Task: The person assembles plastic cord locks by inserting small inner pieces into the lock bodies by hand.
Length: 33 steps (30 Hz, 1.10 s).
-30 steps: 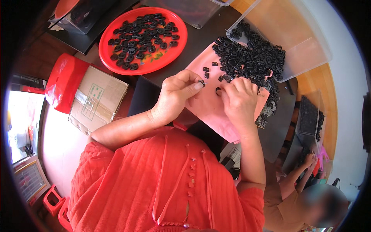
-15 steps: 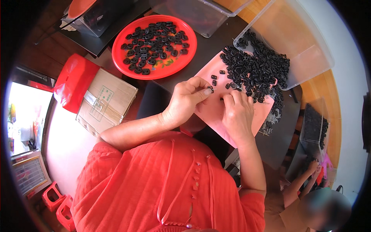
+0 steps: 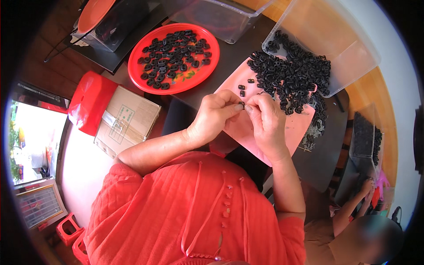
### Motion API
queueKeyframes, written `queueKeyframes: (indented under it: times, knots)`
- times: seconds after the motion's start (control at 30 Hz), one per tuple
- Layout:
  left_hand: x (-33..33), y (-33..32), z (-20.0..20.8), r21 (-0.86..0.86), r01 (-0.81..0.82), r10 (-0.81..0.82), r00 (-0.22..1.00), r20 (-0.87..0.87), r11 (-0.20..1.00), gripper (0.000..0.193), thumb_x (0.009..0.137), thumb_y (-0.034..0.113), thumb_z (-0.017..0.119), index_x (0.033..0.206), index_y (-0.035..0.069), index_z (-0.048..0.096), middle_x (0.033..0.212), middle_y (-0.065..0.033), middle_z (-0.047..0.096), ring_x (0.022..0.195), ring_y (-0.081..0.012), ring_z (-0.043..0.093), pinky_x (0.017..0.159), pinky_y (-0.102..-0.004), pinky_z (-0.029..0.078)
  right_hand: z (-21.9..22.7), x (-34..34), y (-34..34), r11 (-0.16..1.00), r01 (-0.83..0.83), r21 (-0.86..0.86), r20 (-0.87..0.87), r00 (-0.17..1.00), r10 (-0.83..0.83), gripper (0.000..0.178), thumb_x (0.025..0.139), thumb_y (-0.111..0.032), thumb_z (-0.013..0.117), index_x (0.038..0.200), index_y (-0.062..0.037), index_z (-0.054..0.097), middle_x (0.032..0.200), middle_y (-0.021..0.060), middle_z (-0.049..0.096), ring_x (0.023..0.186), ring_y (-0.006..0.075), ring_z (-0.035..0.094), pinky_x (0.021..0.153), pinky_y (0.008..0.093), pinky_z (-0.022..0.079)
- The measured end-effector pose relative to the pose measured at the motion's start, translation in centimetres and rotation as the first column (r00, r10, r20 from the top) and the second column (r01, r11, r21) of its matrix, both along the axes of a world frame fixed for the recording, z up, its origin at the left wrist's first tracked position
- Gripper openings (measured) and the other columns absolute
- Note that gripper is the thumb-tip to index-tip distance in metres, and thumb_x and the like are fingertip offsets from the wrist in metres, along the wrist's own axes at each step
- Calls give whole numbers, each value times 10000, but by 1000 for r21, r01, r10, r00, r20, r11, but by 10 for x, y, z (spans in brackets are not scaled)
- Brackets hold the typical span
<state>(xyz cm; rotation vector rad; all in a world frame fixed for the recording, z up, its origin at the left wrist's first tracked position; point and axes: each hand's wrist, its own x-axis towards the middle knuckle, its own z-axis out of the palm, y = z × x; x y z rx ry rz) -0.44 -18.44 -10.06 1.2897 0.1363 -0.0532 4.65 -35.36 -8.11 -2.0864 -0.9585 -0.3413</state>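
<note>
Between the thumb and forefinger of my left hand point(image 3: 210, 117) is a small black two-holed plastic piece point(image 3: 241, 104). My right hand point(image 3: 267, 126) is closed in a pinch right beside it, thumb and finger nearly meeting the left fingertips. Whatever the right fingers grip is too small to make out. Both hands are over a pink sheet point(image 3: 302, 126), with a few loose black pieces point(image 3: 242, 93) just beyond them. A large heap of similar black pieces point(image 3: 287, 73) covers the sheet's far right part.
A round red tray point(image 3: 134, 75) at far left carries many black pieces. A clear plastic bin point(image 3: 349, 62) lies behind the heap, with thin pale bits point(image 3: 312, 132) near its right side. A cardboard box point(image 3: 128, 117) stands at left. Another person's hands point(image 3: 365, 189) work at lower right.
My right hand has moved from the near edge of the heap leftward to my left fingertips. My left hand keeps its pinch on the black piece. The whole view has shifted slightly.
</note>
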Motion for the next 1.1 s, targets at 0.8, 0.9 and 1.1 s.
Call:
queueKeyframes:
  times: [0.8, 0.9, 1.1]
  knots:
    - [3, 8, -1, -42, 12, -12, 1000, 9, 999, 95, 914, 104, 681, 925, 10, 686, 752, -4, 644, 625, -66, 589, 552, -213, 447, -9, -7, -11, 835, 298, -463, 389, 915, -111, 140, 771, -45, 694, 897, -80, 643, 868, 78, 583, 847, 300, 588, 739, 420, 452]
    - [3, 9, 3, -61, 16, -18, 999, -29, 998, 99, 909, 106, 684, 919, 8, 686, 742, -3, 641, 620, -71, 590, 545, -215, 444, -11, -10, -12, 949, 214, -232, 202, 965, -168, 128, 817, -40, 712, 846, -48, 587, 862, 59, 596, 803, 228, 592, 742, 375, 463]
    - [2, 3, 9, -9, -7, 6, 1000, -20, 1000, 98, 905, 97, 684, 894, -1, 686, 723, -12, 640, 592, -77, 579, 527, -218, 436, -2, -6, -4, 841, 282, 462, -595, 802, 58, 76, 920, 16, 681, 940, -15, 614, 846, -11, 622, 772, 70, 555, 731, 218, 449]
